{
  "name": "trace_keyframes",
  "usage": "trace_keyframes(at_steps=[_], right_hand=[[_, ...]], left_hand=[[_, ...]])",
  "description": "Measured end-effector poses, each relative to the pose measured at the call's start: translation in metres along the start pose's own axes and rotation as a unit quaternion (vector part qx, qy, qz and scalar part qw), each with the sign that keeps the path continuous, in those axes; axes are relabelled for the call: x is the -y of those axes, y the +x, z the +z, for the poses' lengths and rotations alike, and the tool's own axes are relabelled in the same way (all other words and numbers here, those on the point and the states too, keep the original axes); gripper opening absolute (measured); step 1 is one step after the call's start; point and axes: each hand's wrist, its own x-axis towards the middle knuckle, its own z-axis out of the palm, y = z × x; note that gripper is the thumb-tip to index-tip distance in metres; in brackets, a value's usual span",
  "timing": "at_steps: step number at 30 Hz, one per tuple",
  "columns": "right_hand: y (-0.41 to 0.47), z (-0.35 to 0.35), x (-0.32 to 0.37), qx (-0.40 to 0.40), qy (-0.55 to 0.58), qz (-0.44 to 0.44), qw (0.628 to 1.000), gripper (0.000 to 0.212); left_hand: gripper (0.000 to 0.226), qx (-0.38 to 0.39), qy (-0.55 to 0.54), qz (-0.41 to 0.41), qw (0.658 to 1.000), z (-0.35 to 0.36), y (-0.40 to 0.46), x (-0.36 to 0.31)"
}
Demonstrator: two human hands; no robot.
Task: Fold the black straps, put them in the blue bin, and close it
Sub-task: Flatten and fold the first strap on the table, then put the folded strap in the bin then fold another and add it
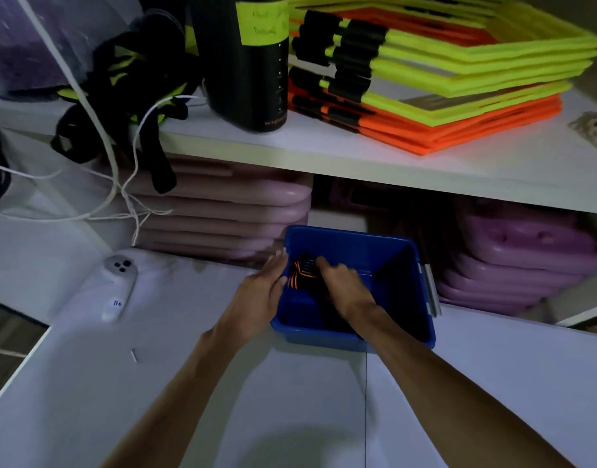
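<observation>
An open blue bin (351, 241) stands on the white surface, below the shelf edge. Inside its left part lies a bundle of black straps with orange stitching (302, 273). My left hand (261, 292) rests against the bin's left wall, fingers on the rim beside the straps. My right hand (344, 285) is down inside the bin, its fingers closed on the strap bundle. A grey handle or clip (430, 288) shows on the bin's right side. No lid is visible.
On the shelf above sit a black bottle with a yellow label (253, 62), stacked yellow and orange frames (442, 82) and tangled black-yellow straps with white cord (128, 96). Purple pads (520, 258) are stacked behind the bin. A white controller (116, 288) lies at the left.
</observation>
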Motion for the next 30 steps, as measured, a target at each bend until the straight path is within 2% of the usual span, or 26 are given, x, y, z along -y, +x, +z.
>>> trace_keyframes(at_steps=[5,7,12,19,24,27,30], right_hand=[[0.006,0.009,-0.004,0.103,-0.012,-0.017,0.994,0.048],[0.002,0.005,-0.006,0.11,-0.002,-0.015,0.994,0.046],[-0.011,-0.004,-0.008,0.035,-0.022,-0.014,0.999,0.035],[-0.041,-0.013,-0.005,-0.029,0.084,0.03,0.996,0.033],[-0.082,-0.025,-0.009,-0.103,0.166,0.066,0.979,0.037],[-0.12,-0.026,-0.013,-0.188,0.214,0.064,0.956,0.034],[-0.17,-0.021,-0.013,-0.245,0.25,0.083,0.933,0.034]], left_hand=[[0.051,-0.011,-0.02,0.01,1.0,-0.001,0.0,0.005],[0.051,-0.015,-0.015,0.017,1.0,-0.002,-0.001,0.004],[0.048,-0.022,0.023,0.02,0.999,-0.005,0.0,0.001],[0.049,-0.038,0.055,0.002,0.998,-0.017,-0.005,-0.025],[0.051,-0.044,0.069,0.017,0.997,-0.017,-0.026,-0.057],[0.048,-0.046,0.07,0.041,0.996,-0.005,-0.043,-0.075],[0.054,-0.022,0.068,0.071,0.995,0.015,-0.068,-0.098]])
